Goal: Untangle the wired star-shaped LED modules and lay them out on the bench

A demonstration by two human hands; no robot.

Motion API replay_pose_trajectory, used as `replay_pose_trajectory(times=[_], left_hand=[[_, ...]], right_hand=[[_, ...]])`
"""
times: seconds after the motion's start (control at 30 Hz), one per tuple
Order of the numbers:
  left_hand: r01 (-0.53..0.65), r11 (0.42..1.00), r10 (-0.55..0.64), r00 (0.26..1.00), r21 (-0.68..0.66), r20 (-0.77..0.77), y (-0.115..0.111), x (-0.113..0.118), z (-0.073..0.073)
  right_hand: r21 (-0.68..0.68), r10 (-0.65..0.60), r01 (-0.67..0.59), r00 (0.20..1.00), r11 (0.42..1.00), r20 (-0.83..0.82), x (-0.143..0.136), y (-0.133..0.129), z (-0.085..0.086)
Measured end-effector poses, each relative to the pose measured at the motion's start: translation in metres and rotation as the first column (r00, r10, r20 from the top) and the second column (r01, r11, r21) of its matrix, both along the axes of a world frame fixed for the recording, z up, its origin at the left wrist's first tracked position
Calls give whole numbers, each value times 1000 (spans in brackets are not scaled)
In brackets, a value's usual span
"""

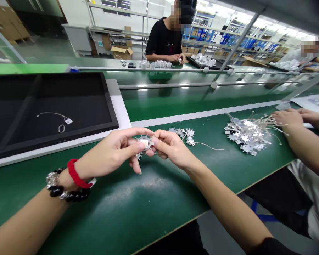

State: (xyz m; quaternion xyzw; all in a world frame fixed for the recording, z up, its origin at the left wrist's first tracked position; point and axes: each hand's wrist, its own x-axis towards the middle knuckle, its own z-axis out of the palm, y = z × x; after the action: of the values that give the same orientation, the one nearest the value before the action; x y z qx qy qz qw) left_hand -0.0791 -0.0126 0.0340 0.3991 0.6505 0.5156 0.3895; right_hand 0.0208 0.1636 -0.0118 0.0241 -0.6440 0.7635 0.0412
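Both hands meet above the middle of the green bench [154,198], a little way in from its near edge. The left hand [114,152] and the right hand [170,147] each pinch one side of a small silver part [145,142] with little spikes around its rim. Each grip is narrow, closed on the part with thumb and fingertips. The part sits right between the two grips, held up off the bench. It looks light, thin and easy to bend, and the spikes could prick, so the flat middle seems the best place to hold. More parts [186,134] lie just past the right hand. A pile [246,136] sits near the right edge, by another person's hand [287,118]. A black tray [113,113] lies at the far left.
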Motion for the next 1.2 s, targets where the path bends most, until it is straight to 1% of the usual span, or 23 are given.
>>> replay_pose_trajectory(times=[0.17, 0.3, 0.47, 0.57, 0.63, 0.67, 0.73, 0.8, 0.87, 0.93, 1.0, 1.07, 1.13, 1.17, 1.2], left_hand=[[-30, 999, 30, 999, -15, -9, 0, -2, 3], [-35, 999, 35, 999, -24, -9, 2, -5, 1], [-30, 999, 31, 1000, -43, 2, 3, -5, -2], [-14, 996, 16, 1000, -91, 16, 2, -7, -2], [-6, 990, 5, 1000, -140, -7, 1, -11, -2], [-27, 987, 18, 998, -157, -56, 0, -14, -1], [-134, 980, 102, 971, -144, -215, -2, -20, 0], [-266, 961, 225, 910, -75, -349, -5, -26, 1], [-332, 943, 296, 872, -26, -390, -7, -29, 3], [-332, 943, 296, 868, -23, -400, -8, -29, 4], [-312, 949, 263, 865, -48, -427, -8, -26, 4], [-296, 953, 232, 860, -73, -454, -6, -23, 4], [-282, 956, 214, 858, -80, -467, -4, -21, 3], [-276, 958, 210, 859, -76, -467, -4, -20, 3], [-270, 960, 207, 861, -71, -465, -3, -19, 2]], right_hand=[[-13, -33, 33, 999, 999, 9, 1, 4, 1], [74, -68, 67, 998, 995, 13, 0, 5, 2], [131, -116, 121, 992, 984, -43, -2, 4, 3], [216, -145, 161, 986, 963, -88, -1, 4, 3], [283, -171, 191, 981, 940, -94, -1, 5, 3], [313, -180, 197, 980, 929, -84, -1, 5, 3], [362, -176, 177, 984, 915, -37, -1, 7, 3], [400, -112, 88, 993, 913, 37, -1, 6, 1], [433, -9, -44, 993, 900, 119, 0, 2, -2], [486, 84, -175, 976, 856, 203, 1, -4, -7], [579, 111, -246, 960, 778, 258, 2, -10, -11], [712, 81, -243, 964, 659, 254, 3, -14, -14], [831, 31, -200, 976, 519, 216, 3, -15, -15], [871, 10, -178, 981, 457, 195, 3, -14, -15], [899, -3, -158, 985, 408, 175, 3, -14, -15]])
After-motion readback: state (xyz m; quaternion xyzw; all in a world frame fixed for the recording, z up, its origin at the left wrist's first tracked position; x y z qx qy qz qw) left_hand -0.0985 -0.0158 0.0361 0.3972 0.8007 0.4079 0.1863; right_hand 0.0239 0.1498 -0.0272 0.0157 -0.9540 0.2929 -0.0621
